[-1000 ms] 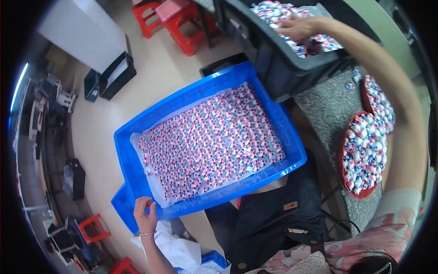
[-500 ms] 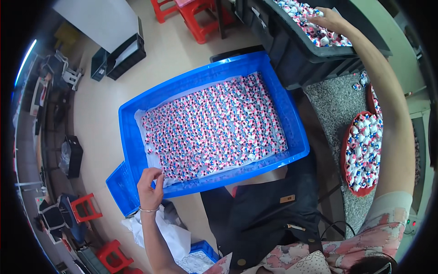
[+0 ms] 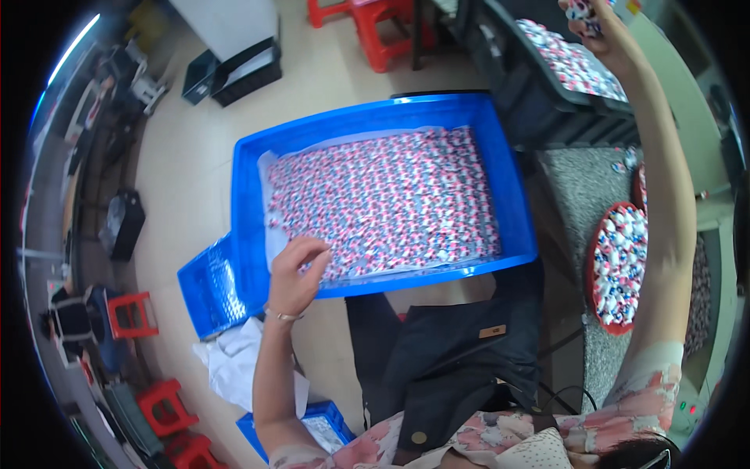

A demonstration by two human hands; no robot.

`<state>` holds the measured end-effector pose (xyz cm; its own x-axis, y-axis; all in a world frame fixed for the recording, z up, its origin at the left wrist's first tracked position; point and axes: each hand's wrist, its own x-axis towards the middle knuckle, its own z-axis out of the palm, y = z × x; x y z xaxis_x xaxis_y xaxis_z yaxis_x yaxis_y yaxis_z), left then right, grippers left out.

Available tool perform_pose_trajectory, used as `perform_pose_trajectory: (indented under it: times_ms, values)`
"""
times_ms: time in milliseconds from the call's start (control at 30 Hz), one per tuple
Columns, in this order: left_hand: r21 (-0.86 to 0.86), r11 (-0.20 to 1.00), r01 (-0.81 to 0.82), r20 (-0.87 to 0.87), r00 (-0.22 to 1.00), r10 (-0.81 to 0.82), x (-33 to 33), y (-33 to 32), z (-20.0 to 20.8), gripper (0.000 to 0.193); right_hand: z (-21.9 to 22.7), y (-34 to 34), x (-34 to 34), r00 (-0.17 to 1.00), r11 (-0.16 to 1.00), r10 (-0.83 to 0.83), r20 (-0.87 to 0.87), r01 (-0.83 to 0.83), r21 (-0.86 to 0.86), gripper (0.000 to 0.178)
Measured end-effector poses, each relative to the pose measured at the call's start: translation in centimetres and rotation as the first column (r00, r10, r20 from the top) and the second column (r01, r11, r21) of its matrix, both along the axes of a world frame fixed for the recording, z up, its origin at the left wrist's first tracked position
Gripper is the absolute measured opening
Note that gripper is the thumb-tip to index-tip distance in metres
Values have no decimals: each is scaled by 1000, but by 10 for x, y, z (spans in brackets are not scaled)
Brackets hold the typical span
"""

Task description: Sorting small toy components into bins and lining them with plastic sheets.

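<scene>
Well, some small pieces (image 3: 583, 17) in pink, white and blue were up in the right hand (image 3: 611, 45), its fingers closed around them, near the right edge of the black bin (image 3: 555, 125). More pieces lay in that bin. Many covered the blue tray (image 3: 512, 195), and the left hand (image 3: 297, 270) was over its near left corner, fingers bent but loose. A red bowl (image 3: 616, 329) of pieces sat by the left edge of the grey table (image 3: 574, 184).
</scene>
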<state>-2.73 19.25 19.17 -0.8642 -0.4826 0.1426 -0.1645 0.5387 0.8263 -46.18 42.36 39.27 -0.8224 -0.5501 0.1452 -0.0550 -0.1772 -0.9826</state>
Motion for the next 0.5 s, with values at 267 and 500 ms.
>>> perform_pose_trajectory:
  times_ms: [267, 500]
  values:
    - [219, 974, 52, -397, 917, 41, -50, 19, 24, 35, -167, -96, 239, 722, 670, 508, 470, -674, 312, 40]
    - [254, 962, 103, -171, 983, -60, -6, -21, -36, 32, -251, -138, 295, 421, 663, 484, 767, -748, -7, 48]
